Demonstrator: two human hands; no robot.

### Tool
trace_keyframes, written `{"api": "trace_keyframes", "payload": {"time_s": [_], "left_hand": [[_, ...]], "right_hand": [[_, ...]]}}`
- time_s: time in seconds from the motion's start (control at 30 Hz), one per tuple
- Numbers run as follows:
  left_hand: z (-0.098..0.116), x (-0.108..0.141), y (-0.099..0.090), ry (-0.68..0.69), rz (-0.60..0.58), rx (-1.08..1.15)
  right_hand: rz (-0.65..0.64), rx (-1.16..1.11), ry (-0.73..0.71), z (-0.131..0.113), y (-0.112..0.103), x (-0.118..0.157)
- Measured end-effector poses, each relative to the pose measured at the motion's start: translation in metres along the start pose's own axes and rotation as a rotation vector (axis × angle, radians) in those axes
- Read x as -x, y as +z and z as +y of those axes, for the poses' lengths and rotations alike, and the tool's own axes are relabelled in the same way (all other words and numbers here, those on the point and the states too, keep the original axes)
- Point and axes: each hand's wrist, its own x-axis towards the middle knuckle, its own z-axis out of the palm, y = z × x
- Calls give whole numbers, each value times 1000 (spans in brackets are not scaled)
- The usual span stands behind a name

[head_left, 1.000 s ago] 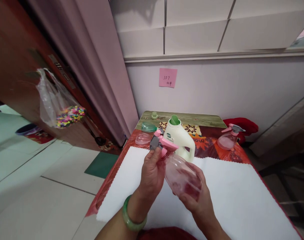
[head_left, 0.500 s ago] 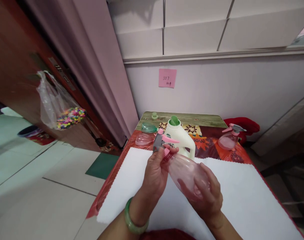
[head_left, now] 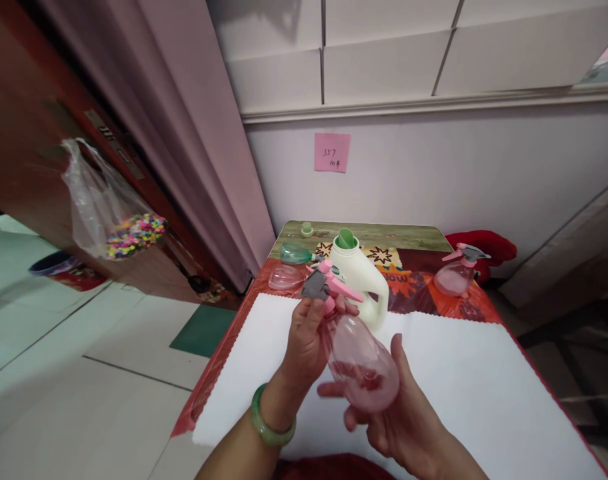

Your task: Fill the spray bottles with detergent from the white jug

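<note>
A clear pink spray bottle (head_left: 361, 363) is tilted over the white mat (head_left: 249, 373), its pink and grey trigger head (head_left: 329, 283) toward the upper left. My left hand (head_left: 307, 337), below a green bangle, grips it at the neck. Spread fingers of my right hand (head_left: 391, 407) lie under and beside the bottle's base, the thumb raised on its right side. Just beyond stands a cream jug (head_left: 371, 283) with a handle, a green spout showing in its uncapped mouth.
Green (head_left: 295, 253) and pink (head_left: 285, 277) bottles lie behind at left, near a green cap (head_left: 307, 229). Another pink spray bottle (head_left: 455, 277) stands at the back right. A bag of colourful pieces (head_left: 134, 233) hangs from the door.
My right hand has loosened from around the bottle's body, its fingers now spread. The bottle has swung more upright, its base moving down and left. My left hand keeps hold of the neck.
</note>
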Motion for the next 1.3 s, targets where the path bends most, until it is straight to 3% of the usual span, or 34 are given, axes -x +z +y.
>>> {"api": "trace_keyframes", "payload": {"time_s": [0.07, 0.13, 0.27, 0.43, 0.67, 0.8, 0.87, 0.9, 1.1, 1.17, 1.23, 1.3], "left_hand": [[0, -1, 1, 28, 48, -20], [1, -4, 0, 63, 107, -51], [4, -9, -5, 138, 195, -75], [6, -8, -7, 165, 231, -136], [8, -5, 6, 75, 224, -15], [7, -3, 9, 66, 229, -8], [7, -2, 9, 88, 188, -28], [9, -2, 8, 81, 168, -34], [22, 6, 9, -43, 69, -60], [23, 9, 12, -50, 22, -60], [23, 11, 13, -10, 13, -39], [22, 11, 13, 54, 42, -36]], "right_hand": [[103, 64, -153, 6, 1, -4], [230, 208, -403, 14, -1, -10], [397, 690, -1005, 26, -12, -20], [557, 1434, -1487, 20, -22, -31], [705, 1626, -1888, 6, -23, -39], [746, 1666, -2000, 3, -26, -39], [722, 1553, -1909, 5, -25, -36], [678, 1437, -1789, 7, -24, -33], [113, 359, -533, 10, 5, -8], [7, 157, -226, 6, 13, -3], [-19, 114, -88, 4, 17, -3], [53, 189, -150, 4, 16, -6]]}}
